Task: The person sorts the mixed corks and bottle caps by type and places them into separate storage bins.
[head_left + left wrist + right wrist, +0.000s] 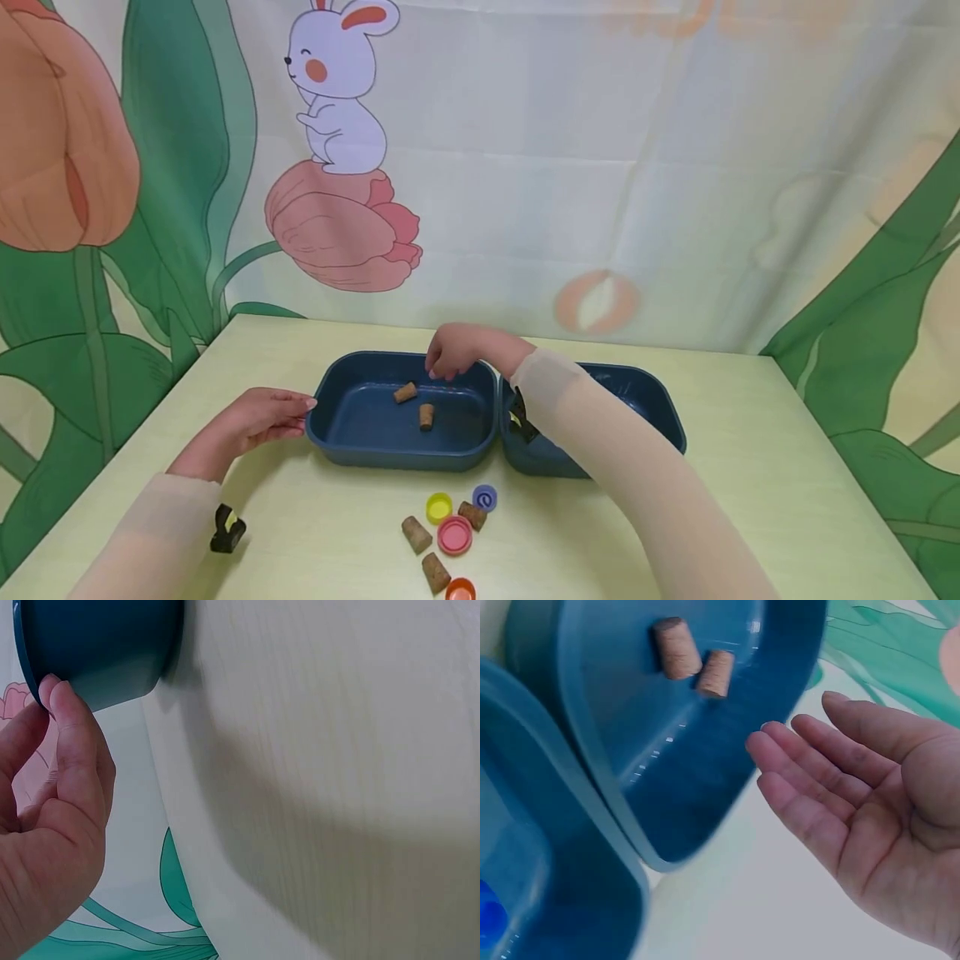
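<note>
My left hand [262, 418] pinches the left end of a dark blue plastic basin [405, 458] by its rim, thumb and fingertips at the edge in the left wrist view. Inside that basin lie two corks, one cork [405, 392] tilted near the back and another cork [426, 417] nearer the middle. Over the basin's back right part is my right hand [459, 348]. Its palm shows bare in the right wrist view, with loosely bent fingers [810, 802] and nothing held.
A second blue basin [637, 379] stands against the first on the right, with a blue cap [490, 915] inside. In front lie several corks [416, 535], a yellow cap [438, 507], a pink cap [454, 535], a purple cap [485, 498] and an orange cap [461, 590].
</note>
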